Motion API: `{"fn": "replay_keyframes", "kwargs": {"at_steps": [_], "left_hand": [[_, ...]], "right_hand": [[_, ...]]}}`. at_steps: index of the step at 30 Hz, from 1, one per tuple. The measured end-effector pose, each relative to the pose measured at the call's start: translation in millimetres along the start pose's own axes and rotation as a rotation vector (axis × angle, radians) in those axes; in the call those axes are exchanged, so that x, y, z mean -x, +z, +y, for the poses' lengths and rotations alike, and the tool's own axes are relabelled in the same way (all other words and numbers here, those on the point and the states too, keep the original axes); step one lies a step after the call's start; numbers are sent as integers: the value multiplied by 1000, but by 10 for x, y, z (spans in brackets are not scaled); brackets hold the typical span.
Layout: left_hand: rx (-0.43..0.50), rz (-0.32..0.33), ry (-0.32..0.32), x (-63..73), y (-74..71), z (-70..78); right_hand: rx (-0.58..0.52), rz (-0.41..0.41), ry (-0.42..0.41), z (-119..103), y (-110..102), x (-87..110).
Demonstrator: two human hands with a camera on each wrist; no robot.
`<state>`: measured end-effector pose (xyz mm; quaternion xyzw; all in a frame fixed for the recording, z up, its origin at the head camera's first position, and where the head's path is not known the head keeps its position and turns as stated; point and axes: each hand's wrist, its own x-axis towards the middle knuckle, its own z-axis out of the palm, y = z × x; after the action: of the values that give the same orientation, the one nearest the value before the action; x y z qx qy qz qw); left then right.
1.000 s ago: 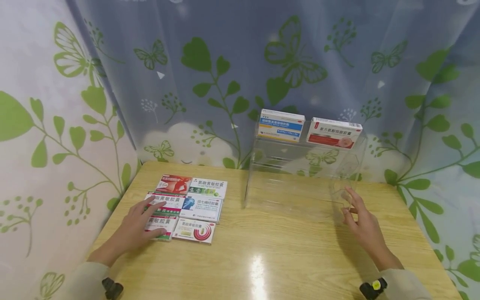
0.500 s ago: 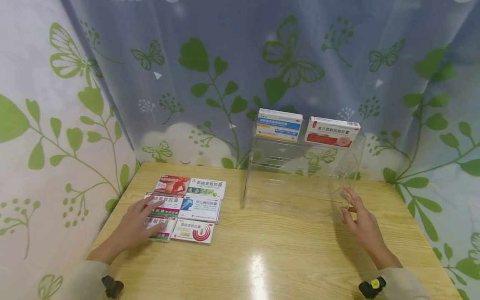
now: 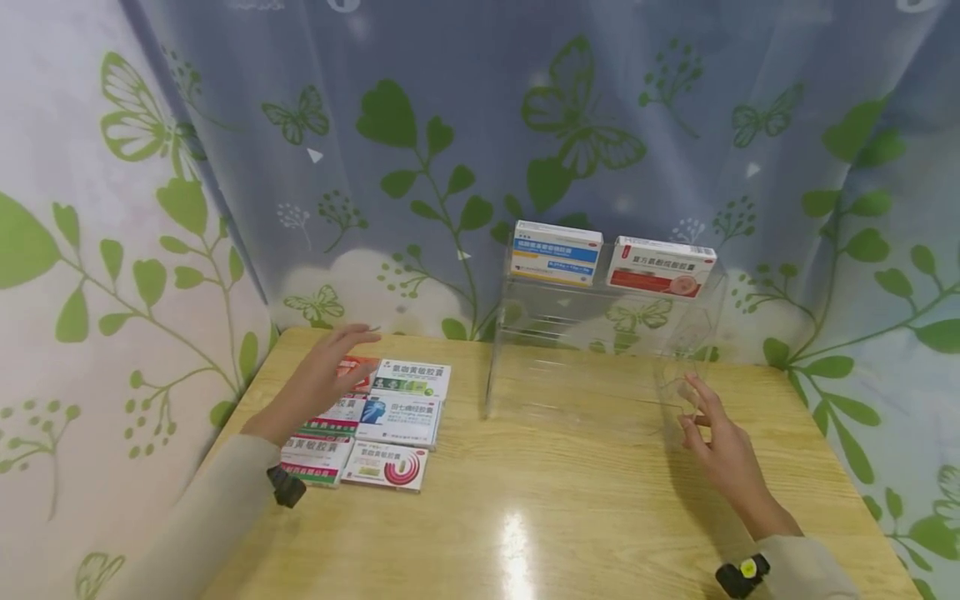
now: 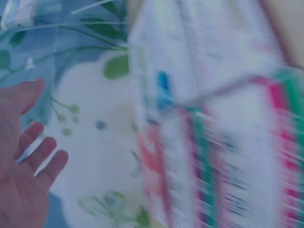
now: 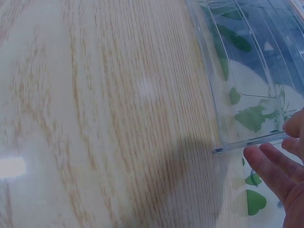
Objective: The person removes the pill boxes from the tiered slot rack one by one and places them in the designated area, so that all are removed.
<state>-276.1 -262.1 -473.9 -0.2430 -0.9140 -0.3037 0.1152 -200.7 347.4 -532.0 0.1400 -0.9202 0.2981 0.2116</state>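
Note:
In the head view my left hand (image 3: 322, 387) hovers with loosely spread fingers over the left column of medicine boxes, holding nothing. Under it a red medicine box (image 3: 362, 379) is partly hidden. Below lie two green-and-magenta medicine boxes (image 3: 315, 458); a white-and-green box (image 3: 414, 381), a white-and-blue box (image 3: 397, 421) and a white box with red rings (image 3: 386, 465) form the right column. My right hand (image 3: 729, 460) pinches the side panel of a clear tiered display stand (image 3: 570, 383), thumb and fingers on opposite sides in the right wrist view. The left wrist view is blurred.
On the stand's top tier lean a blue-and-yellow medicine box (image 3: 555, 257) and a red-and-white medicine box (image 3: 660, 268). The stand is on a wooden table (image 3: 480, 517), near a patterned curtain (image 3: 450, 125) behind.
My left hand has moved up and away from the green-and-magenta boxes to above the red box. My right hand stays at the stand. The boxes keep their places.

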Motion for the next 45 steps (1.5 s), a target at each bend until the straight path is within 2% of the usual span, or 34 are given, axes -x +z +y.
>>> {"fn": "replay_keyframes", "kwargs": {"at_steps": [4,9,14,19,24,34,41,45], "left_hand": [[52,-5,43,-383,-56,189],[92,-19,44,-808,-105,454],[101,-27,36,-1177,-98,706],[133,-2,79,-1474,-39,913],[164,-4,100,-1696,21,1114],[66,-33,94,-2128,58,1511],[15,-100,50,-2280,160,1632],[16,-82,65,-2294,219,1671]], "right_hand": [[6,-3,0,-14,13,-3],[1,-14,20,-46,14,-8],[2,-16,27,-58,11,-12],[2,-11,27,-54,4,-9],[3,-12,28,-50,-3,-5],[10,2,13,-32,-9,7],[-2,9,-13,-21,0,-1],[8,18,-19,-26,0,-3]]}}
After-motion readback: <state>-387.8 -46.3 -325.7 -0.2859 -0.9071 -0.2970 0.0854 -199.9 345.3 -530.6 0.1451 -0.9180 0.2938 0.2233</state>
